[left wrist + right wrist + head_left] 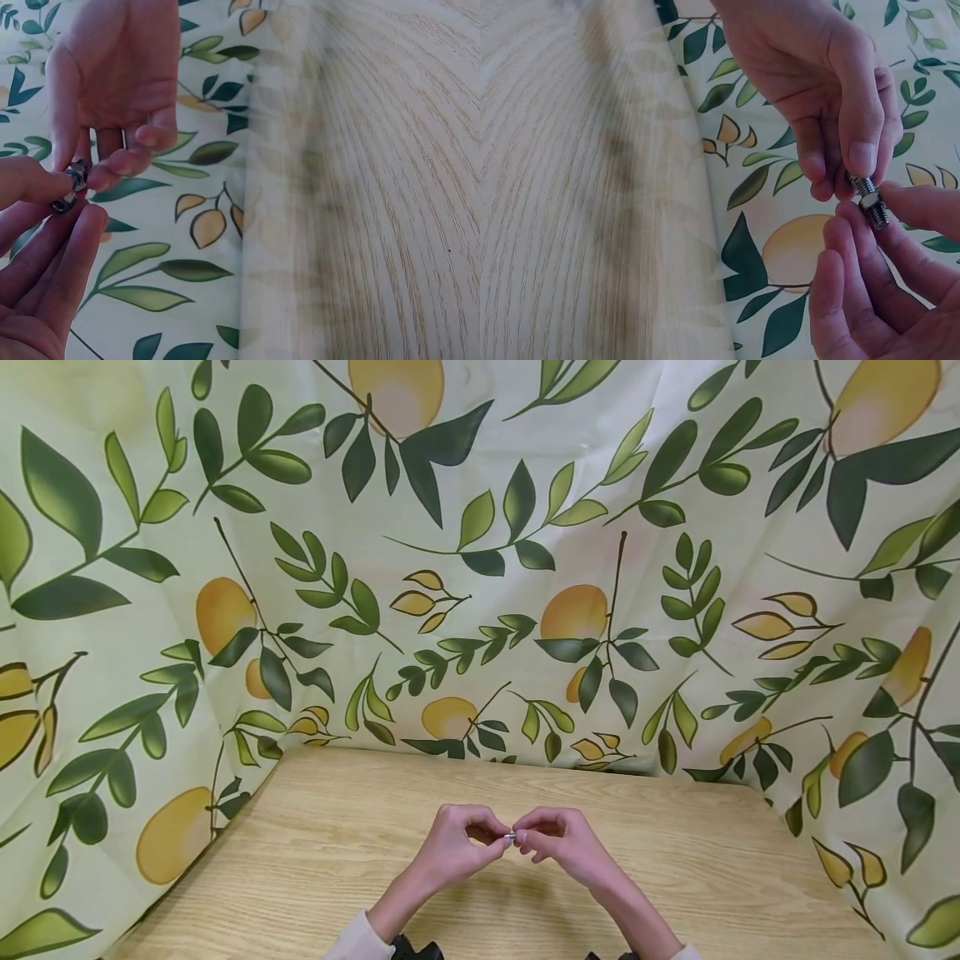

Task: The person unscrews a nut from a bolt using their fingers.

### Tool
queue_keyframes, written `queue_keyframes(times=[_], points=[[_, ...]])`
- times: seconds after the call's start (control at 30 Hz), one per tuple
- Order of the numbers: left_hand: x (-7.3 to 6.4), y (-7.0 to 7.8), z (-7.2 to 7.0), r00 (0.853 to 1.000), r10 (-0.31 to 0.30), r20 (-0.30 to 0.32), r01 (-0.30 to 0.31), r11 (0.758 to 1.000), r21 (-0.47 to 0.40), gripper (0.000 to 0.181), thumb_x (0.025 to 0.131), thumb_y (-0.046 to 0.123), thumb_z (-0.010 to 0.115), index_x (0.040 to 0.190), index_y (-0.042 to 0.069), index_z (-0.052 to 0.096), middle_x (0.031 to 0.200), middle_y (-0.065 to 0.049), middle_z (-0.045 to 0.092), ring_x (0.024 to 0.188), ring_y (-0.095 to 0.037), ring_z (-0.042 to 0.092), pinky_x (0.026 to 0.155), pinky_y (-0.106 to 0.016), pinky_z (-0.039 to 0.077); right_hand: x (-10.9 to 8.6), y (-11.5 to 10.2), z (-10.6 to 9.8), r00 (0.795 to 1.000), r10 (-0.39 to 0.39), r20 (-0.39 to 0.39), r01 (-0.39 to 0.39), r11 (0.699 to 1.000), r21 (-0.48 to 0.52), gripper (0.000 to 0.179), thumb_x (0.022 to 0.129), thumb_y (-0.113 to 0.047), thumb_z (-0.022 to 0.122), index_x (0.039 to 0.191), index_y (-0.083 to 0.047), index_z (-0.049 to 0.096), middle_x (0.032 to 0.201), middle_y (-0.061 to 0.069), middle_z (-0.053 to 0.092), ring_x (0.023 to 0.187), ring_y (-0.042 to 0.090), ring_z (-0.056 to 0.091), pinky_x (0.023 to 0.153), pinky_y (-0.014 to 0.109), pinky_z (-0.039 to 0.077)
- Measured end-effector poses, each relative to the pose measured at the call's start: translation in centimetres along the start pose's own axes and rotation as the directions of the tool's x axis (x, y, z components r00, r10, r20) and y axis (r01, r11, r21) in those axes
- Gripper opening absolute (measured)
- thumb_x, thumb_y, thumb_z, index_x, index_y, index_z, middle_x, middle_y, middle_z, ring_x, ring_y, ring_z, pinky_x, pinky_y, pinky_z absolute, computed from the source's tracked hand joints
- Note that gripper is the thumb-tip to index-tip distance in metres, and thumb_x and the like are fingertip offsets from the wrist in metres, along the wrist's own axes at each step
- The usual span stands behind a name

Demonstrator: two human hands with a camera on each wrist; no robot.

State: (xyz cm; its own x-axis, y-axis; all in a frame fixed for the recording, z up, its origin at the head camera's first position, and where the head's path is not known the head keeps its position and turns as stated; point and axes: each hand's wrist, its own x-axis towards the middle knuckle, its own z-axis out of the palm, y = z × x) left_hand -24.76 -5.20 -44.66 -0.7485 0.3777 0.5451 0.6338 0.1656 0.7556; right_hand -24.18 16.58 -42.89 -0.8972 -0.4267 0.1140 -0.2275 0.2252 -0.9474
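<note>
Both hands meet over the table around a small silver bolt (878, 216) with a hex nut (869, 201) on its thread. My left hand (459, 846) pinches the bolt at one end between thumb and fingers. At the nut, the thumb and forefinger of my right hand (561, 842) close in from the other side. Thread shows on both sides of the nut in the right wrist view. In the left wrist view the fingers cover part of the metal piece (77, 177).
A light wood-grain table (337, 827) lies beneath the hands. Cloth (480, 635) printed with leaves and orange fruit hangs at the back and along both sides. Dark wrist gear (416, 948) shows by the sleeves at the bottom edge.
</note>
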Motion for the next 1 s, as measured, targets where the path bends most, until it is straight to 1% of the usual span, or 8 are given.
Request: queue_keyframes(times=[0.17,0.27,0.4,0.53,0.6,0.73,0.87,1.0], points=[[-0.04,0.03,-0.02,1.000,0.003,0.006,-0.003,1.000,0.000,0.009,0.085,-0.001,0.079,0.087,0.008,0.079,0.082,-0.007,0.078,0.070,-0.003,0.071,0.066,-0.025,0.064,0.04,-0.01,0.17,1.000,-0.017,-0.018,0.016,1.000,-0.019,0.025,0.093,-0.014,0.074,0.111,0.003,0.071,0.103,0.015,0.073,0.085,0.012,0.069,0.074,0.028,0.060],[-0.08,0.02,0.00,1.000,0.003,0.005,-0.003,1.000,-0.007,0.010,0.084,-0.002,0.079,0.086,0.008,0.079,0.082,-0.008,0.078,0.070,-0.003,0.071,0.066,-0.025,0.064,0.07,0.06,0.19,1.000,-0.016,-0.019,0.016,1.000,-0.021,0.028,0.091,-0.013,0.076,0.112,0.004,0.070,0.106,0.017,0.073,0.086,0.013,0.070,0.074,0.027,0.060],[-0.11,-0.01,0.07,1.000,0.011,0.001,-0.011,1.000,-0.006,0.009,0.084,-0.002,0.079,0.086,0.007,0.079,0.082,-0.008,0.078,0.070,-0.003,0.072,0.066,-0.026,0.064,0.18,0.34,0.11,1.000,-0.002,0.005,0.002,1.000,-0.029,0.028,0.095,-0.017,0.072,0.114,0.003,0.070,0.104,0.016,0.075,0.086,0.013,0.071,0.073,0.028,0.061],[-0.08,-0.04,0.10,1.000,0.026,-0.003,-0.026,1.000,0.002,0.009,0.084,-0.002,0.079,0.086,0.007,0.079,0.082,-0.008,0.078,0.070,-0.003,0.071,0.066,-0.026,0.064,0.24,0.45,0.08,1.000,0.013,0.029,-0.012,0.999,-0.032,0.027,0.099,-0.020,0.068,0.113,0.002,0.071,0.098,0.014,0.075,0.084,0.013,0.071,0.072,0.028,0.061],[-0.06,-0.01,0.10,1.000,0.030,-0.003,-0.030,1.000,0.003,0.009,0.083,-0.003,0.079,0.086,0.006,0.079,0.082,-0.008,0.078,0.070,-0.003,0.071,0.066,-0.026,0.064,0.22,0.42,0.09,1.000,0.012,0.028,-0.011,1.000,-0.025,0.026,0.098,-0.018,0.068,0.113,0.003,0.071,0.096,0.012,0.074,0.083,0.012,0.070,0.073,0.028,0.061],[-0.05,0.02,0.12,1.000,0.025,-0.001,-0.025,1.000,-0.001,0.009,0.083,-0.003,0.079,0.086,0.006,0.079,0.082,-0.009,0.078,0.070,-0.003,0.071,0.065,-0.025,0.064,0.11,0.29,0.17,1.000,-0.012,0.014,0.012,1.000,-0.012,0.025,0.094,-0.013,0.073,0.112,0.004,0.070,0.097,0.009,0.074,0.083,0.013,0.069,0.072,0.026,0.060],[-0.07,0.07,0.16,1.000,0.013,0.004,-0.013,1.000,-0.004,0.009,0.083,-0.003,0.079,0.086,0.005,0.078,0.082,-0.009,0.078,0.071,-0.002,0.071,0.066,-0.024,0.064,0.03,0.18,0.20,0.999,-0.034,0.003,0.035,0.999,-0.019,0.024,0.090,-0.009,0.075,0.109,0.004,0.070,0.100,0.012,0.073,0.083,0.012,0.069,0.072,0.025,0.060],[-0.10,0.07,0.18,1.000,0.017,-0.001,-0.017,1.000,0.010,0.009,0.083,-0.003,0.079,0.085,0.006,0.079,0.081,-0.008,0.078,0.070,-0.001,0.071,0.066,-0.024,0.064,0.00,0.17,0.12,1.000,-0.020,-0.005,0.020,0.999,-0.038,0.025,0.094,-0.014,0.072,0.112,0.003,0.070,0.105,0.017,0.073,0.085,0.011,0.069,0.072,0.027,0.060]])
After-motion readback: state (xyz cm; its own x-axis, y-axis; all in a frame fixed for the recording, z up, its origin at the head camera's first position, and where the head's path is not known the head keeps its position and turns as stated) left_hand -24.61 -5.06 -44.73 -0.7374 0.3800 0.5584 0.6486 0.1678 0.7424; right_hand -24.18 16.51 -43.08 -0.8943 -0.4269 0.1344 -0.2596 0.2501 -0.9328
